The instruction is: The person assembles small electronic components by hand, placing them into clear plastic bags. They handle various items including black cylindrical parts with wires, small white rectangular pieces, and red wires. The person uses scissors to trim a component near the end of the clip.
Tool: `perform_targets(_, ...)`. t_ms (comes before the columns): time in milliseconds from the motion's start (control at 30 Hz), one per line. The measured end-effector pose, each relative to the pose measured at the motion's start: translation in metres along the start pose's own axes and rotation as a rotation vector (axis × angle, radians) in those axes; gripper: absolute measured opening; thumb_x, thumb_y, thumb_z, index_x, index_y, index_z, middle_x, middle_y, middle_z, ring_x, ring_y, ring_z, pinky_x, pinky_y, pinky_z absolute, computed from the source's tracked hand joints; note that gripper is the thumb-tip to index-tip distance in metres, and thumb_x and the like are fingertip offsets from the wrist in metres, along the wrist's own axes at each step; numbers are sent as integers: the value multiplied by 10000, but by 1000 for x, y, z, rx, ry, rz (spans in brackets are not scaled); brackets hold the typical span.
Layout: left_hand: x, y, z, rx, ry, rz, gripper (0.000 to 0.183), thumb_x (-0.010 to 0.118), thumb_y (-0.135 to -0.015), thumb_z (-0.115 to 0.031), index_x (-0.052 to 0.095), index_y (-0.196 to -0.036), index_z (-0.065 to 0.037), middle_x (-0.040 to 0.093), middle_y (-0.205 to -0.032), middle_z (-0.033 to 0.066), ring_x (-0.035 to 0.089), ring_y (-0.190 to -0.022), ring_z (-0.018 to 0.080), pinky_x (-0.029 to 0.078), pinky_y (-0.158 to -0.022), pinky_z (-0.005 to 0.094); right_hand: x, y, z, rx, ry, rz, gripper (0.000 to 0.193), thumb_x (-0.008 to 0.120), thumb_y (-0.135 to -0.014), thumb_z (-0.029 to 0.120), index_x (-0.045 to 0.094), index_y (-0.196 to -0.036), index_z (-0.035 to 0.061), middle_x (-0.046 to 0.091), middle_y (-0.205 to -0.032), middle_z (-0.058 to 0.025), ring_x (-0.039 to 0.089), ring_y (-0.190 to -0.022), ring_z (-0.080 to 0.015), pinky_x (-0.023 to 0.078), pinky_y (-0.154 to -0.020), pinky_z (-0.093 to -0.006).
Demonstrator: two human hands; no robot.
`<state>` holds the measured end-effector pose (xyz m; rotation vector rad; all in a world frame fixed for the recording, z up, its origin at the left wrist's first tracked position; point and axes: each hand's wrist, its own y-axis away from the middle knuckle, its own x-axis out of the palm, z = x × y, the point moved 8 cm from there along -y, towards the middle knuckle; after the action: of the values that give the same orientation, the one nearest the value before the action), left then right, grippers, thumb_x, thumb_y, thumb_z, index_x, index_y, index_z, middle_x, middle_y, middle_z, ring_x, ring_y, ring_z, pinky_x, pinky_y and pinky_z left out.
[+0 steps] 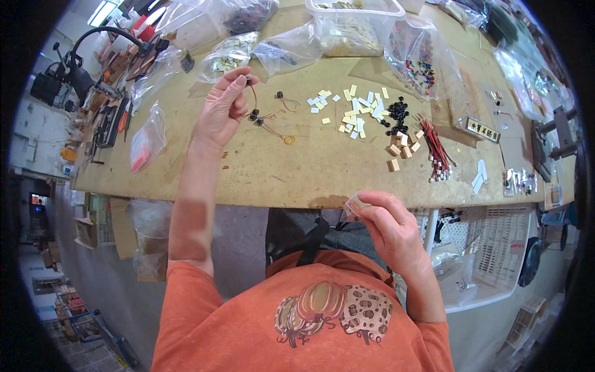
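Over the far left part of the table, my left hand (224, 108) is raised with thumb and fingers pinched on a small black part with a thin wire (250, 81) hanging from it. Just right of that hand lie a few similar black parts with thin wires (255, 115), one trailing to a small yellowish ring (289, 140). At the near table edge, my right hand (393, 228) pinches a small clear plastic bag (352, 208). Something reddish shows in the bag, too small to make out.
Loose white and pale yellow pieces (356, 111), black round parts (398, 114), tan blocks (393, 165) and a bundle of red wires (437, 149) lie right of centre on the table (273, 180). A clear bin (353, 37) stands behind. A white basket (477, 266) sits below the edge.
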<state>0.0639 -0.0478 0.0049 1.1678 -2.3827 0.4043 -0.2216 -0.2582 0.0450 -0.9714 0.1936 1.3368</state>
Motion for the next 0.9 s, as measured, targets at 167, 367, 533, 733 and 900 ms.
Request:
perform_targets(167,36,17,3,128,123,-144,202,600,-993,-138,627,-1178,-61,660,-1061,82,507,-727,54,416,-638,201,0,-7,5,-14,-32,18,187,717,-773,-27,623,-928,19,653,-1064,-138,672,-930,-301,570,-749,-372)
perform_targets(367,132,72,29,81,304,104,195,585,-1000,-144,611,-1164,-41,661,-1062,105,573,-795,92,450,-691,221,14,-25,11,-62,-123,37,173,697,-789,-26,629,-944,12,650,-1058,-145,673,-908,-296,577,-733,-361)
perform_targets(533,157,91,64,-7,272,65,202,636,-970,-190,594,-1126,-68,644,-1051,94,542,-812,97,447,-705,220,21,-31,15,-88,-123,71,158,703,-814,19,622,-949,3,644,-1075,-155,675,-908,-292,580,-736,-352)
perform_targets(733,154,103,78,-22,75,29,140,631,-965,-75,602,-1097,-37,695,-1013,76,645,-917,101,537,-853,242,19,-29,16,-85,-122,71,160,715,-812,25,625,-942,2,639,-1089,-158,675,-914,-292,582,-739,-342)
perform_targets(900,154,107,63,233,-625,80,137,707,-884,-37,655,-1011,-41,649,-1054,75,620,-954,159,505,-844,291,16,-28,12,-11,-179,86,155,709,-812,7,637,-949,15,632,-1091,-159,672,-924,-289,578,-746,-345)
